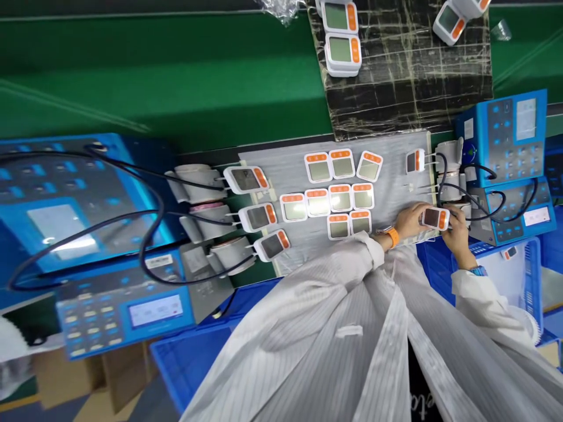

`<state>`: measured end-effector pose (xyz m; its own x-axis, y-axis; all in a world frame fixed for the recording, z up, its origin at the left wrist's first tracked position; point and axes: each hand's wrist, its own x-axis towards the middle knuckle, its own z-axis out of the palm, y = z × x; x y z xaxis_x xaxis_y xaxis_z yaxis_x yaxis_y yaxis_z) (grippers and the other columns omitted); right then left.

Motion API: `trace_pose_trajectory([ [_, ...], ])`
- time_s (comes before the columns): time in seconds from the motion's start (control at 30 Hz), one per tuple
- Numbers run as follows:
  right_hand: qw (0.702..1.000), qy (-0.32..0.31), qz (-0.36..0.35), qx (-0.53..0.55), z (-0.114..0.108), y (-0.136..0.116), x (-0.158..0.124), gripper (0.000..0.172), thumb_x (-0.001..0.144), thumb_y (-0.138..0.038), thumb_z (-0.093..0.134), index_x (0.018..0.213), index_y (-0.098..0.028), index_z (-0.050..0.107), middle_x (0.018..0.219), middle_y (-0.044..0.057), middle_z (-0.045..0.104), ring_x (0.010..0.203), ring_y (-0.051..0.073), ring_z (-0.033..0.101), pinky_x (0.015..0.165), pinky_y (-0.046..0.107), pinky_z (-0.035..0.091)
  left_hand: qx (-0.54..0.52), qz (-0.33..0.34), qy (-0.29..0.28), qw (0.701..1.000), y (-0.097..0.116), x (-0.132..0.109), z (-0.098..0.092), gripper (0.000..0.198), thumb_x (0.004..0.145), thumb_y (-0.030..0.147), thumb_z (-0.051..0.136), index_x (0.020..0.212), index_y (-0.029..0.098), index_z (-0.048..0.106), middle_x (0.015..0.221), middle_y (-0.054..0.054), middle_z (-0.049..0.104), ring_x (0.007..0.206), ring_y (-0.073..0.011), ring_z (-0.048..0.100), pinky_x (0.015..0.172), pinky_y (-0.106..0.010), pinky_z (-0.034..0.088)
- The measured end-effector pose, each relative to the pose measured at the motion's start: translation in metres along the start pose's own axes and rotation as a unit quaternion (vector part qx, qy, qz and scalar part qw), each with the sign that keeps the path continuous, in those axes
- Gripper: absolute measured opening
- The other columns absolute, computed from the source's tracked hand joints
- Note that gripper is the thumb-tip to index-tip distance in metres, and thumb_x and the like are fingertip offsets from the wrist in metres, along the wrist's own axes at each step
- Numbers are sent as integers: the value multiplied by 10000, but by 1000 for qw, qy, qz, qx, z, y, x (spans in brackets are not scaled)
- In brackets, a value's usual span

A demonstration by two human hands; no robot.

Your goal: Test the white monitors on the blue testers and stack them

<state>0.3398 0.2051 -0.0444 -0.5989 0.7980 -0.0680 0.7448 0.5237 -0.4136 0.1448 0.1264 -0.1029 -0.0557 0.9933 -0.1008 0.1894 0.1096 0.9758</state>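
Observation:
Between my two hands is a small white monitor (433, 218) with a dark screen and an orange button panel; it looks like a blood pressure monitor. My left hand (410, 221), below an orange wristband, grips its left side. Fingers of my right hand (457, 233) close on its right end, beside the black tubes. Another such monitor (414, 161) lies above, joined to a white tube. Left of my hands, several matching monitors (340, 199) lie in rows on the grey mat (391, 187).
Blue test instruments (510, 126) with hoses stand at the right, larger blue instruments (145, 310) at the left. White cuff-wrapped cylinders (200, 181) sit beside three connected monitors (257, 217). A taped black board (404, 76) bears stacked monitors (343, 53). A blue crate (533, 281) is at lower right.

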Motion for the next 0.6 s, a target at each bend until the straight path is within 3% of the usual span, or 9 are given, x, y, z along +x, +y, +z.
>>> trace_pose_trajectory([
  [0.13, 1000, 7, -4, 21, -2, 7, -1, 361, 826, -297, 587, 1147, -204, 723, 1293, 177, 660, 1246, 354, 646, 1062, 546, 570, -35, 7, 20, 999, -2, -1, 8, 737, 719, 231, 967, 1381, 222, 644, 1439, -114, 657, 999, -221, 739, 991, -401, 606],
  [0.3, 996, 29, 7, 81, -7, 11, -1, 258, 842, -422, 643, 946, -219, 762, 1111, 118, 744, 1012, 288, 720, 862, 443, 633, -105, 45, 54, 992, 1, -2, 15, 721, 722, 217, 953, 1376, 230, 649, 1415, -114, 648, 1266, -281, 665, 1052, -412, 587],
  [0.4, 995, 33, 18, 94, -8, 12, 0, 266, 839, -467, 659, 898, -226, 756, 1070, 109, 780, 991, 283, 735, 872, 430, 625, -130, 45, 57, 989, 5, 0, 16, 750, 707, 226, 963, 1387, 216, 646, 1416, -128, 630, 1266, -283, 661, 1046, -419, 598],
  [0.6, 998, 8, 59, 24, -1, 7, 14, 155, 827, -282, 566, 788, -202, 692, 902, 158, 786, 833, 297, 747, 731, 396, 603, -84, 25, 33, 996, 24, 5, 4, 737, 692, 179, 959, 1360, 211, 648, 1393, -117, 634, 1245, -278, 675, 1040, -413, 605],
])
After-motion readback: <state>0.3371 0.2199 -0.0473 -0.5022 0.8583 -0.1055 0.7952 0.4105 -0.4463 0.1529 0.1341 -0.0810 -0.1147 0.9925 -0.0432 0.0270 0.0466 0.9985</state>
